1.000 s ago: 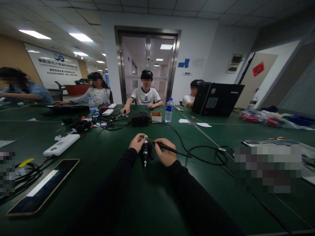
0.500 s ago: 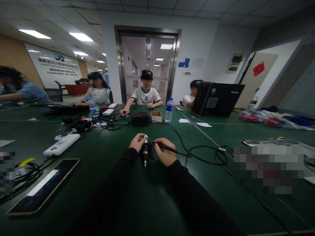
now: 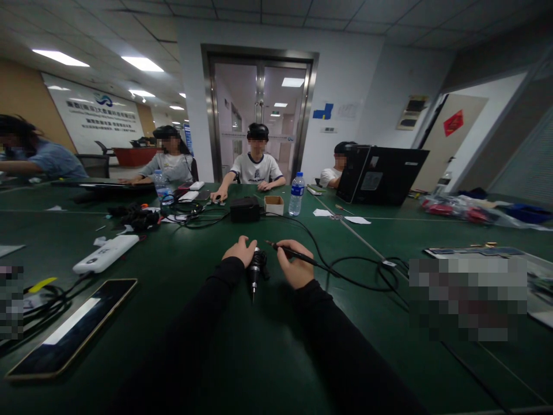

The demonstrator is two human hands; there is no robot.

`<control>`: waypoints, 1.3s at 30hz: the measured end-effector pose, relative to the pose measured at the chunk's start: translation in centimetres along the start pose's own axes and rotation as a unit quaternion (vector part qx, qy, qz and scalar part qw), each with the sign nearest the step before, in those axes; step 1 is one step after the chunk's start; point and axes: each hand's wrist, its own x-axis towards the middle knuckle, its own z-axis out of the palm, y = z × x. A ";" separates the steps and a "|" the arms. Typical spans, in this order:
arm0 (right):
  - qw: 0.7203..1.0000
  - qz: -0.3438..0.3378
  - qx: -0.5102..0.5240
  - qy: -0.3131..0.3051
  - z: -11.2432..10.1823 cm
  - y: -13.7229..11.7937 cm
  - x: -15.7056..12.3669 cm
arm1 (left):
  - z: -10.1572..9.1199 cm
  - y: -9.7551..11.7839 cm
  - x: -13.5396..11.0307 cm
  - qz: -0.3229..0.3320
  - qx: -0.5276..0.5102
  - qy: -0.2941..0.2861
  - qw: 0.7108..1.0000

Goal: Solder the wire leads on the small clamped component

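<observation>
My left hand (image 3: 239, 251) is closed around the top of a small black clamp-like holder (image 3: 254, 272) that stands on the green table (image 3: 173, 288); the small part seen in it earlier is hidden under my fingers. My right hand (image 3: 295, 264) grips a thin black soldering iron (image 3: 290, 252) like a pen, with its tip pointing left, a little apart from the holder. The iron's black cable (image 3: 345, 271) loops away to the right.
A black power box (image 3: 245, 209), a small cardboard box (image 3: 273, 205) and a water bottle (image 3: 296, 195) stand further back. A phone (image 3: 71, 328) and a white device (image 3: 106, 254) lie at left. Several people sit at the far side, one behind a laptop (image 3: 380, 174).
My right hand has drawn the iron's tip back to the right, off the small part on the holder. My left hand has moved over the top of the holder and covers the part.
</observation>
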 end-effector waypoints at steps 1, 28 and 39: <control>1.000 0.002 0.000 0.003 0.0 0.1 0.0 | 0.0 0.4 -0.6 -0.003 0.016 0.003 1.000; 1.000 0.004 -0.019 0.000 -0.2 0.8 0.1 | -6.6 -2.9 -0.1 0.022 0.297 -0.046 0.953; 1.000 0.002 -0.015 0.006 0.0 1.2 0.0 | -16.8 -9.4 4.6 -0.103 0.406 0.006 0.908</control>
